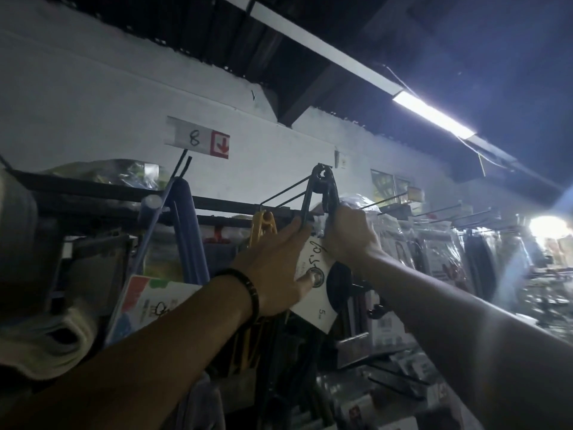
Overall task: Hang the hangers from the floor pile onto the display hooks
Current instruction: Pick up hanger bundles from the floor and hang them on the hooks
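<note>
- I see my left hand (276, 265) pinching the white card (317, 259), marked "5".
- My right hand (350, 237) grips the black hangers (329, 189).
- Wall sign (198, 140) reads "8".

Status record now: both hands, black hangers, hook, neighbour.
left hand: holds black hangers on their left side, thumb on label
right hand: grips their right side
black hangers: raised, tops at the tip of the hook; seated or not unclear
hook: wire prong, angled upward
neighbour: yellow hangers left of it
</note>
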Available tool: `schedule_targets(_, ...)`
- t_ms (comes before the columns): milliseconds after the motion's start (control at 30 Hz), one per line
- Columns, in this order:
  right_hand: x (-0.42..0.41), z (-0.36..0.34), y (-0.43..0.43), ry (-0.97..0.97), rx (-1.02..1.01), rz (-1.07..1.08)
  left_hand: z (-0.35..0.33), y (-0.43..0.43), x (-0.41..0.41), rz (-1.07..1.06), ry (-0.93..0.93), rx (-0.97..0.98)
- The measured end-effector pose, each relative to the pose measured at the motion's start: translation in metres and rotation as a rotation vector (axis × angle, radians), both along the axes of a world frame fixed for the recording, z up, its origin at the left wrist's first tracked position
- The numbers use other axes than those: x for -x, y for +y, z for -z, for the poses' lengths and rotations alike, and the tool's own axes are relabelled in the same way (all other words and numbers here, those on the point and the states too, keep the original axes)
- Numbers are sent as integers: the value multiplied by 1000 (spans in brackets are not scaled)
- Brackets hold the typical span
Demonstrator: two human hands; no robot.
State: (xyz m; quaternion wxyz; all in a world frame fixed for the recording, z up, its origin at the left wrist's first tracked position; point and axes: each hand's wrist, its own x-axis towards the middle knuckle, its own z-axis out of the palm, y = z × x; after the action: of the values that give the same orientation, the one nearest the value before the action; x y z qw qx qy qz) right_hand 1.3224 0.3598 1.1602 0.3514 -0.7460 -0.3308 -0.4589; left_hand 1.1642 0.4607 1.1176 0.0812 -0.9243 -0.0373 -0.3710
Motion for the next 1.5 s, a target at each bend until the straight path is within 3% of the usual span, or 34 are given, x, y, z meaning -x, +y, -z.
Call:
schedule_targets(300, -59, -17, 53, 2, 117, -129, -3, 20, -44, -221, -43, -65)
schedule_targets(667, -103, -8, 139, 237, 363, -446, 4, 61, -97, -630, 95, -13)
schedule_targets(933, -125, -3, 154, 241, 412, -486, 4, 69, -113, -722, 103, -46)
schedule_targets(1033, -120, -1, 137, 243, 438, -469, 3, 62, -109, -667, 58, -18)
schedule_targets(1200, -77, -1, 73, -97, 278, -369, -1, 24, -69, -597, -217, -49)
schedule_targets(1367, 7, 12, 14, -209, 280, -661, 16, -33, 25, -506, -378, -28)
schedule_targets(1500, 102, 54, -8, -301, 269, -868, 61, -79, 137, -646, -375, -9)
